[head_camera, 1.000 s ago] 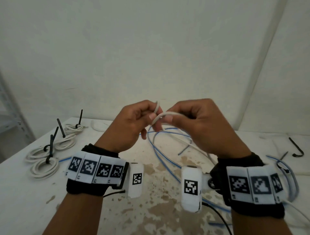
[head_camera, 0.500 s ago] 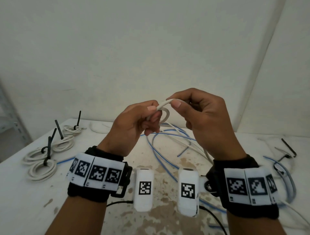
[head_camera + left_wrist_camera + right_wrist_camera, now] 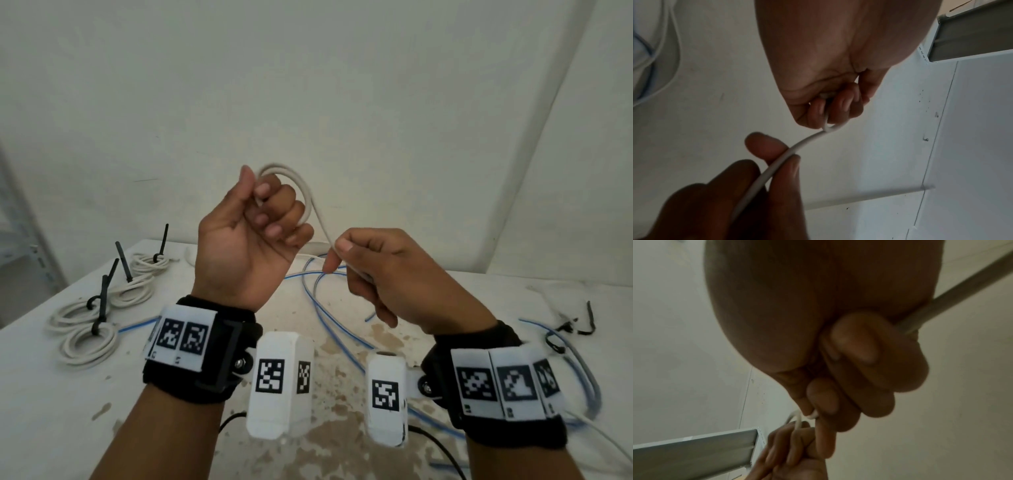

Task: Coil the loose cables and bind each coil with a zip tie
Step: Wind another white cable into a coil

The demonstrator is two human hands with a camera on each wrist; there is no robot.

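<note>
Pale walls met in a corner behind a stained white table (image 3: 171, 394), above which both hands were raised. The left hand (image 3: 250, 240), palm toward the camera, curled its fingers around a small loop of white cable (image 3: 306, 195), while the right hand (image 3: 387, 277), just beside and lower, pinched the same cable between thumb and forefinger. On the table lay loose blue cables (image 3: 329, 318), and at far left four white coils (image 3: 87, 344) bound with black zip ties (image 3: 102, 305).

White cable (image 3: 310, 202) looped (one small turn), held above the table (image 3: 51, 394).
</note>
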